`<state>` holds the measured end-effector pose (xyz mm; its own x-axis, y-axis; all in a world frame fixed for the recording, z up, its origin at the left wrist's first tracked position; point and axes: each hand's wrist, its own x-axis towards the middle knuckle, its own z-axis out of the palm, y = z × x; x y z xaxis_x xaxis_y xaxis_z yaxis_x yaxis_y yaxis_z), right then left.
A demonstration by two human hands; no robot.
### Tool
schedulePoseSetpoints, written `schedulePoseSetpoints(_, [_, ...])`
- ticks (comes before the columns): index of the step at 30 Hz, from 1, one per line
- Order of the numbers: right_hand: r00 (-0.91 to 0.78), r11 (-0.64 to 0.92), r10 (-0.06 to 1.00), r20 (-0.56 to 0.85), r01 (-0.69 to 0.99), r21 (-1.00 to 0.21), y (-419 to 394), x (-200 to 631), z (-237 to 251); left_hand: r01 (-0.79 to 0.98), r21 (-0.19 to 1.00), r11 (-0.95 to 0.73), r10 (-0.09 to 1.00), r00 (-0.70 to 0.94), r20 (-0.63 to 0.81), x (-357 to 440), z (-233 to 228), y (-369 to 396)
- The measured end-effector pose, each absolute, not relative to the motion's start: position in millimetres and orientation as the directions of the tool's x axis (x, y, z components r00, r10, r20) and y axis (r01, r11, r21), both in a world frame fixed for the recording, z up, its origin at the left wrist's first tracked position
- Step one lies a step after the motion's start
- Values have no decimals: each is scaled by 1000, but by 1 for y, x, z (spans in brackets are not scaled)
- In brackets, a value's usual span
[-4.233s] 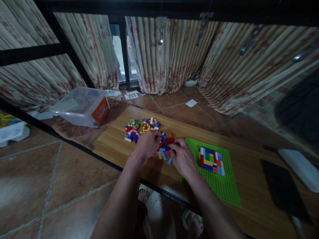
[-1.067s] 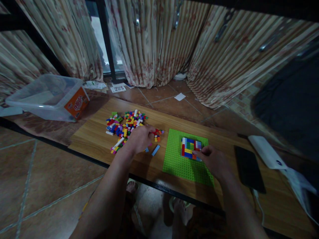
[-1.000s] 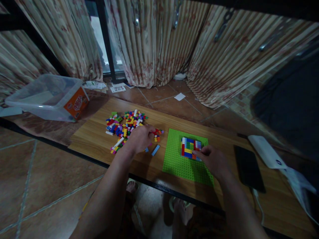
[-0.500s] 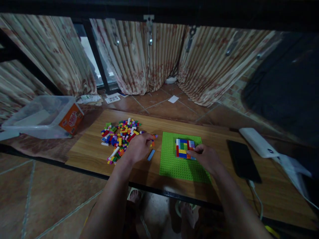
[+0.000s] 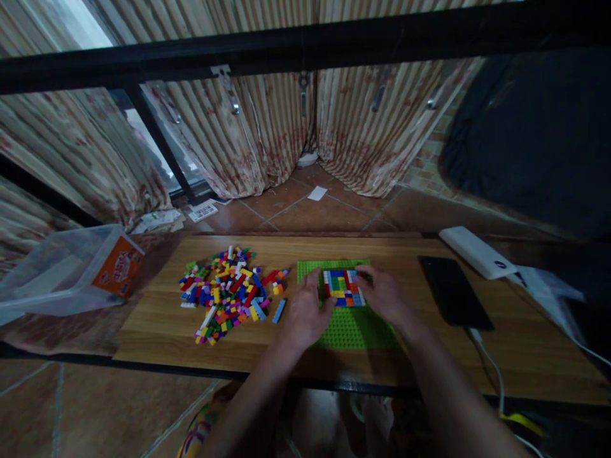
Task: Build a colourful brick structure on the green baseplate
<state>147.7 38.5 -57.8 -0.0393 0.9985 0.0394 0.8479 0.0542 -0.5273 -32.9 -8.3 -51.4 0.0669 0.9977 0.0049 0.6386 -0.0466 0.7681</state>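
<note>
The left hand (image 5: 305, 315) lay flat, fingers spread and holding nothing, on the near-left part of the green baseplate (image 5: 356, 331), its fingertips touching the left edge of the small multicoloured brick panel (image 5: 344, 288). The right hand (image 5: 384, 296) closed in from the other side, thumb and fingers curled against the panel's right and far edges; whether it pinched a loose brick there could not be told. The panel sat pressed onto the far half of the baseplate, directly between the two hands and just ahead of both, about equally near to each. It was roughly square, so no long axis stood out; the baseplate ran away from the person across the wooden tabletop (image 5: 157, 321).

The loose brick pile (image 5: 224, 292) lay well to the left of the left hand, with a single light-blue brick (image 5: 279, 310) between pile and baseplate. A black phone (image 5: 453, 291) and a white power bank (image 5: 477, 252) lay to the right, and a clear plastic tub (image 5: 62, 273) stood off the table's left end.

Half a second earlier the left hand had rested at the edge of the brick pile, apart from the baseplate; since then it had crossed to the panel, while the right hand had stayed at the panel's right side.
</note>
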Motion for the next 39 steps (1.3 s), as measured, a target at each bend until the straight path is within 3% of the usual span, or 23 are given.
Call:
schedulePoseSetpoints(13, [-154,170,985,74,891,-420,46,149,-79,607,794,1,998,48,-39,-15,-47,-10])
schedulePoseSetpoints(23, [-128,86,986,-103,935,-344,54,154,-79,622,777,-94,995,79,57,-31,-43,-15])
schedulePoseSetpoints(30, [-135,69,978,-159,929,-365,67,163,-84,620,785,-21,942,-250,223,-90,-31,-7])
schedulePoseSetpoints(35, [-116,13,967,-227,912,-411,70,166,-84,630,754,186,816,-527,239,-170,-27,3])
schedulePoseSetpoints(39, [-139,32,970,-202,888,-458,65,167,-81,644,648,407,708,-670,222,-233,-33,9])
